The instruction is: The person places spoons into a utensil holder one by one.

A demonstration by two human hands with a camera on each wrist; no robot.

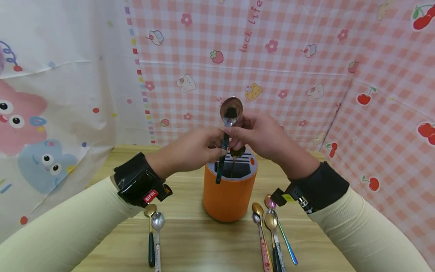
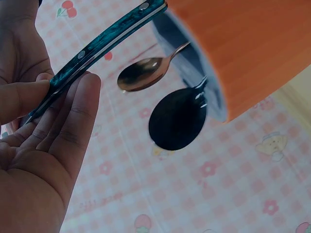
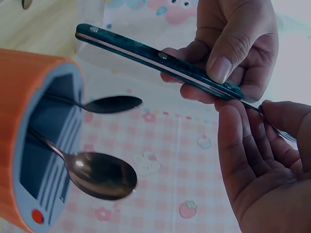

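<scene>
Teal-handled metal spoon with a rounded bowl (image 1: 222,162) at centre frame, bowl end uppermost, handle slanting down to the lower left; its handle tip lies before the rim of the orange cylindrical container with a pale grey patterned top (image 1: 228,200); left hand (image 1: 193,151) pinches the handle between thumb and fingers; right hand (image 1: 263,136) pinches the neck just below the bowl, its thumb and fingertips close together, the remaining fingers extended in the right wrist view; the two hands nearly meet on the spoon. Container stands on the pale wood-grain counter (image 1: 190,241), mid-frame; two spoons project bowl-first from it, a bronze-coloured spoon (image 3: 102,175) and a dark-looking spoon (image 3: 114,104). Lower left of frame: gold-bowled spoon with a dark handle (image 1: 151,245) beside silver spoon with a pale patterned handle (image 1: 158,223); lower right: a close cluster, among it silver spoon with a pink handle (image 1: 264,247) and slim iridescent spoon (image 1: 288,243). Backdrop: pink-and-white checked cloth (image 1: 217,79) across upper centre; white cartoon-printed cloth (image 1: 81,90) at upper left.
</scene>
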